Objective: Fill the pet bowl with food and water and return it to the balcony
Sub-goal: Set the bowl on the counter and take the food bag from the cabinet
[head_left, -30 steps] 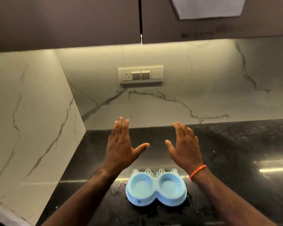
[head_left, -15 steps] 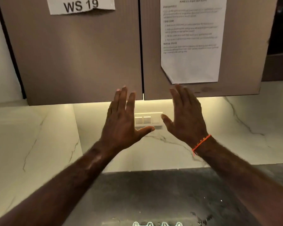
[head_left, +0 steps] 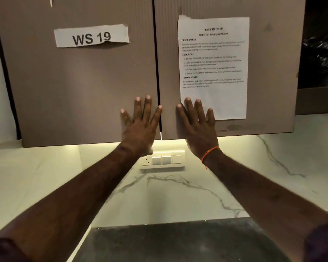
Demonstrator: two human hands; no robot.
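The pet bowl is out of view now. My left hand (head_left: 140, 127) is raised flat with fingers spread in front of the lower part of the left wall-cabinet door (head_left: 80, 87). My right hand (head_left: 197, 127), with an orange thread on the wrist, is raised the same way in front of the right cabinet door (head_left: 269, 76), its fingertips over the bottom corner of a printed task sheet (head_left: 214, 69). Neither hand holds anything. Both doors are closed, with a narrow gap between them.
A paper label reading "WS 19" (head_left: 91, 36) is taped on the left door. A switch and socket panel (head_left: 163, 160) sits on the marble backsplash under the lit cabinet edge. The dark stone counter (head_left: 178, 242) runs along the bottom; a marble side wall is at the left.
The view has tilted up from the counter to the cabinets, so the blue double bowl has dropped out of sight. Both open hands have risen from above the bowl to the cabinet doors.
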